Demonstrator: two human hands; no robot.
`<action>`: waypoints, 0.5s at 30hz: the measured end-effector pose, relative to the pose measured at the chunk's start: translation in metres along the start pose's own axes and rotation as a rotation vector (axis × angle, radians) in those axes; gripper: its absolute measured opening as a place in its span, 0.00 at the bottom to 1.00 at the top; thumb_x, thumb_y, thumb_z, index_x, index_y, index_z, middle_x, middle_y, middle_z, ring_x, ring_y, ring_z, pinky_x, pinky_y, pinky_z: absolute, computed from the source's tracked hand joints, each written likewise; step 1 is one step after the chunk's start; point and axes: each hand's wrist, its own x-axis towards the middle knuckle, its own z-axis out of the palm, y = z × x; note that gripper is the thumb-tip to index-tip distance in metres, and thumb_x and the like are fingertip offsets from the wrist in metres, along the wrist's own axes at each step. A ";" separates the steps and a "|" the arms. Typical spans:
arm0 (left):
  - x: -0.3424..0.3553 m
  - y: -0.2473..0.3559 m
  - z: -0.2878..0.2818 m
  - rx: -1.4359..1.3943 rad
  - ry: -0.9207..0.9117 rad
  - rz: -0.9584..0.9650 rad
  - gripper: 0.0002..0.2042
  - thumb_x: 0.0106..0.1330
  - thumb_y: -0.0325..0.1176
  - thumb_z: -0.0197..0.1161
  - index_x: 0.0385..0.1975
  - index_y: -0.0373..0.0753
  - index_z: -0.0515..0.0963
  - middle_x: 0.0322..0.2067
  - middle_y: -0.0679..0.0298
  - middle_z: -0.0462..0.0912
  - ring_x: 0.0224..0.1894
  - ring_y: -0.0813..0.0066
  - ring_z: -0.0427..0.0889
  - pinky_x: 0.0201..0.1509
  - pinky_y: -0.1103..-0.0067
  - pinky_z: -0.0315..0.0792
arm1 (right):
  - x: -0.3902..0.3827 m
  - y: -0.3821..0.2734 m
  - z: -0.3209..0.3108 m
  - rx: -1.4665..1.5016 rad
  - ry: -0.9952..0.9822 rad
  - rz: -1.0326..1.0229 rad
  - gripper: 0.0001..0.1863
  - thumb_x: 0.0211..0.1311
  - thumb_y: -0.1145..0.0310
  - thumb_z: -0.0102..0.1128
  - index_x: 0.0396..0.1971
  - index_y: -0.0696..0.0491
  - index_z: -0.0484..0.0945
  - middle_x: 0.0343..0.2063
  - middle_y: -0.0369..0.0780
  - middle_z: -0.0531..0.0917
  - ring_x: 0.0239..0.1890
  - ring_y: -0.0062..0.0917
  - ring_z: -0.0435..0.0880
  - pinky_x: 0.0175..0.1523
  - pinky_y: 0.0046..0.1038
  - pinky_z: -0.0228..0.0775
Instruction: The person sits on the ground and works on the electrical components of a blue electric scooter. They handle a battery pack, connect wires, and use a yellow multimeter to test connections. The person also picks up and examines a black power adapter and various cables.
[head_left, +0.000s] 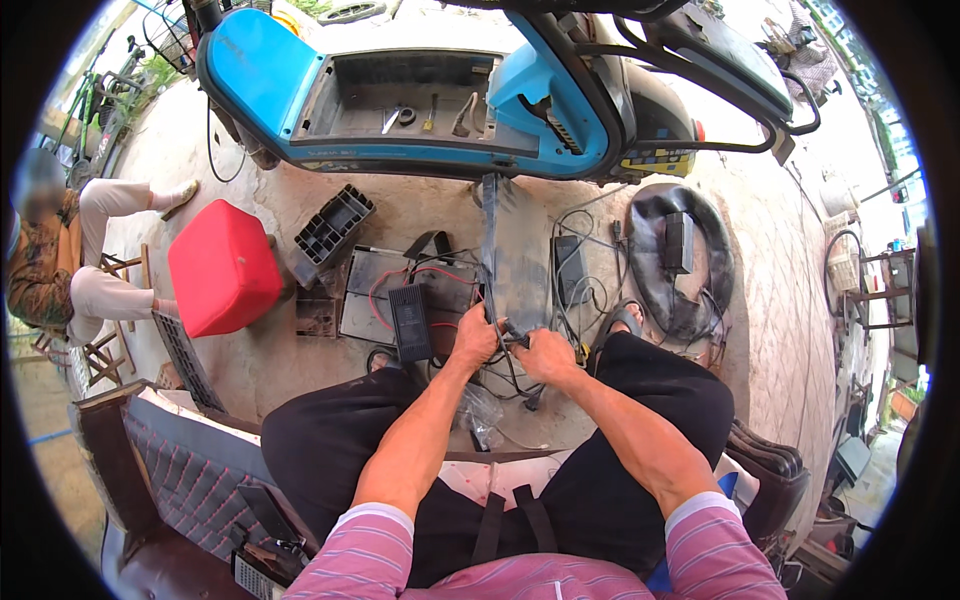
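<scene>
My left hand (476,340) is closed with fingers pinched at the near end of a grey flat-topped case; what lies in them is too small to make out. Just to its right, my right hand (549,357) grips a black cable plug (518,337). Black cables hang below both hands. Left of them, a black charger box (410,322) with a ribbed casing rests on a dark battery pack (362,292), with a red wire (374,300) looping over the pack. The long grey case (520,240) stretches away from my hands toward a blue scooter.
Across the far side stands the blue electric scooter (262,62), its floor compartment uncovered with small tools inside. A red stool (226,268) and black plastic tray (335,225) lie left. Right are another black adapter (570,270), tangled cables and an inner tube (648,275). Someone sits far left.
</scene>
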 end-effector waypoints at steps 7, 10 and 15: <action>0.001 -0.019 0.006 -0.234 -0.041 -0.102 0.16 0.60 0.33 0.68 0.44 0.33 0.79 0.36 0.50 0.86 0.39 0.57 0.85 0.44 0.69 0.75 | -0.007 -0.003 -0.020 0.038 -0.102 0.061 0.22 0.59 0.48 0.63 0.43 0.51 0.86 0.33 0.52 0.86 0.41 0.49 0.85 0.48 0.44 0.76; 0.003 -0.019 0.011 0.015 0.023 0.004 0.16 0.60 0.33 0.67 0.45 0.33 0.79 0.36 0.52 0.87 0.39 0.61 0.86 0.44 0.70 0.76 | -0.004 -0.002 -0.004 0.024 0.005 0.056 0.24 0.58 0.47 0.63 0.38 0.55 0.85 0.30 0.53 0.85 0.38 0.49 0.85 0.45 0.44 0.76; 0.002 -0.022 0.008 -0.070 0.010 0.080 0.15 0.60 0.31 0.65 0.46 0.34 0.80 0.37 0.48 0.85 0.42 0.54 0.85 0.46 0.69 0.75 | -0.009 -0.007 -0.012 0.033 -0.023 0.069 0.24 0.58 0.48 0.63 0.39 0.55 0.85 0.32 0.54 0.85 0.40 0.49 0.85 0.47 0.45 0.75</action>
